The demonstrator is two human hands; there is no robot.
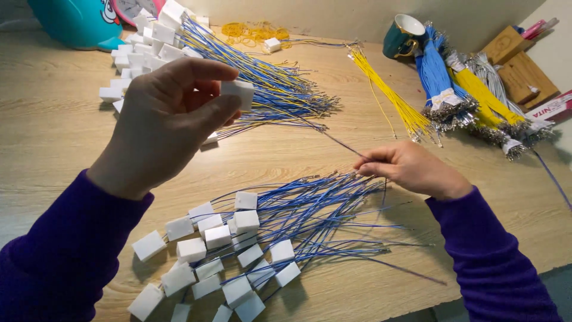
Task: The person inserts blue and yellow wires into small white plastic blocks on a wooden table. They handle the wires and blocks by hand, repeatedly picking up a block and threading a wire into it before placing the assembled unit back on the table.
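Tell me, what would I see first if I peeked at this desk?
First, the left hand holding up a white block, with the right hand pinching its thin wire. Below them spreads a pile of white blocks with blue wires. Bright yellow and blue wire bundles lie at the far right beside a green mug.

I see one package: a flat white carton with red print [551, 109] at 3 o'clock, cut off by the right edge, just beside two wooden boxes [515, 62] at 2 o'clock. White paper label bands [442, 98] wrap the blue, yellow and grey wire bundles [471, 89] at 2 o'clock. No signs or screens.
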